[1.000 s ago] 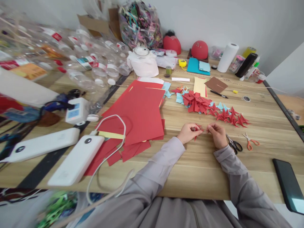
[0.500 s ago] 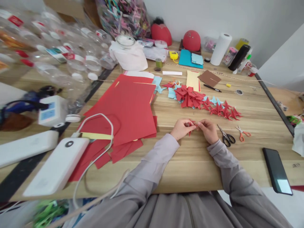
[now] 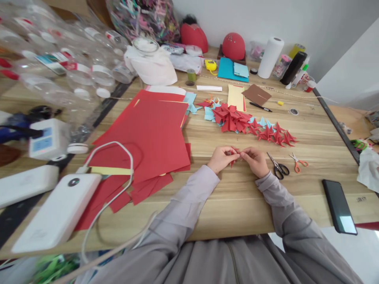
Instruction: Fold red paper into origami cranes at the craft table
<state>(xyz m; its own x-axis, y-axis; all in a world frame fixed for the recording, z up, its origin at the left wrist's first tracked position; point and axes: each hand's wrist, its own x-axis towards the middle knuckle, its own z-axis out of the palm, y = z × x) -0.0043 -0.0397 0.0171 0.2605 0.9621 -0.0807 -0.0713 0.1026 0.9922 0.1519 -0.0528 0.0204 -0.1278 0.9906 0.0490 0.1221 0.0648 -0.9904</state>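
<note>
Between my two hands is a small folded red paper crane [image 3: 232, 162], mostly covered by fingers. My left hand [image 3: 221, 158] pinches its body from the left. From the right, the thumb and forefinger of my right hand [image 3: 255, 159] close on its other end. Beyond the hands lies a heap of folded red paper cranes [image 3: 232, 118], with light blue ones among them. Black-handled scissors [image 3: 280, 169] rest just right of my right hand, and a smaller orange-handled pair [image 3: 297, 162] lies beside them.
Red paper sheets [image 3: 160, 134] are stacked on the left, near a white power bank [image 3: 59, 213] with a cable. Plastic bottles [image 3: 89, 67] crowd the far left. A black phone [image 3: 339, 207] lies at the right front edge. Brown paper [image 3: 257, 94] and a pen [image 3: 260, 107] lie behind the cranes.
The whole view has shifted slightly, so things on the table appear further left. Both hands keep their pinch on the red paper, with only slight finger movement.
</note>
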